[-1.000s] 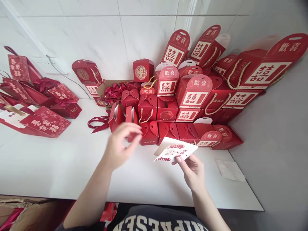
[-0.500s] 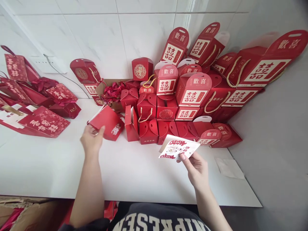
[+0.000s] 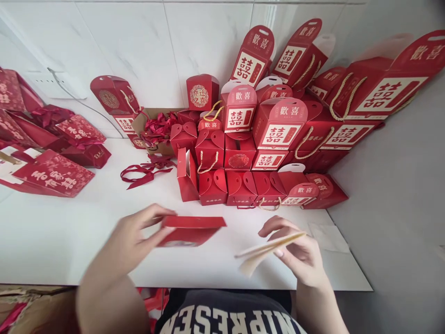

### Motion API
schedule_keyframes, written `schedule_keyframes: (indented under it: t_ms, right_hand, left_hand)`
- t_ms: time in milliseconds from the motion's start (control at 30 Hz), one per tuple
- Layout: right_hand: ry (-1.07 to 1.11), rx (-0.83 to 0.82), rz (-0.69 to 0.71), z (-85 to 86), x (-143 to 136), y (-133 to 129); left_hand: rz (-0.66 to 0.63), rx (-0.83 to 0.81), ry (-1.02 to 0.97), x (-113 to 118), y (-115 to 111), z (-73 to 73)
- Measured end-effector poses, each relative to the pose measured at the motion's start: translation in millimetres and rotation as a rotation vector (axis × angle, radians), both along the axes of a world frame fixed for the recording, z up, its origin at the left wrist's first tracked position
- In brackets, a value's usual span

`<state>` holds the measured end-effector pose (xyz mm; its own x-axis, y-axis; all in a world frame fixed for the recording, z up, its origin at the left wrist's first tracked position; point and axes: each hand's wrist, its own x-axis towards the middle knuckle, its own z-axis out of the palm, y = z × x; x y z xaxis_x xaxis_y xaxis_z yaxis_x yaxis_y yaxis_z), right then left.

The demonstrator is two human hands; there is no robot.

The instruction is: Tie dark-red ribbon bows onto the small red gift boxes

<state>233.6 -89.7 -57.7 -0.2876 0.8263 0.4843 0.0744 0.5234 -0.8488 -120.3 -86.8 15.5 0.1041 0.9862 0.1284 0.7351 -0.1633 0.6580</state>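
Near the middle front of the white table (image 3: 114,250), my left hand (image 3: 141,234) grips the left end of a flat red packet (image 3: 194,227), its top edge turned toward me. To the right, my right hand (image 3: 299,253) holds a folded cream-white card (image 3: 267,250) between thumb and fingers, seen nearly edge-on and slightly blurred. Just behind both hands stands a row of small red boxes (image 3: 212,185). A dark red ribbon (image 3: 148,174) lies looped on the table behind my left hand.
Stacked red gift boxes with rope handles (image 3: 280,132) fill the back right against the wall. A cardboard box of red ribbons (image 3: 160,148) stands behind. Red gift bags (image 3: 55,174) lie at the left, and a white sheet (image 3: 328,236) at the right.
My left hand has brought the red packet right and toward me, uncovering the looped ribbon. The card in my right hand has tilted edge-on and come slightly nearer.
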Motion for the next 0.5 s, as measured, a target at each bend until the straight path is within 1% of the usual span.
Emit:
schedule_keyframes:
  t_ms: [33, 100, 167, 233, 367, 433, 500]
  right_hand:
    - [-0.049, 0.04, 0.096, 7.9, -1, -1]
    - [-0.168, 0.095, 0.23, 21.4, -5, -4]
    - [-0.319, 0.141, 0.274, 29.7, -10, -6]
    - [-0.475, 0.191, 0.238, 32.7, -15, -7]
    - [-0.685, 0.283, 0.054, 30.2, -21, -4]
    - [-0.745, 0.301, -0.023, 28.4, -22, 0]
    - [-0.777, 0.298, -0.05, 27.1, -22, 3]
  left_hand:
    - [-0.101, -0.05, -0.019, 17, 9, -5.3]
    - [-0.199, -0.071, -0.048, 42, 25, -16.7]
    - [-0.263, -0.075, -0.07, 57, 35, -24.5]
    - [-0.3, -0.083, -0.102, 65, 41, -27.1]
    - [-0.323, -0.133, -0.17, 78, 47, -25.2]
    - [-0.382, -0.087, -0.17, 84, 49, -25.4]
    - [-0.436, 0.012, -0.152, 88, 51, -27.5]
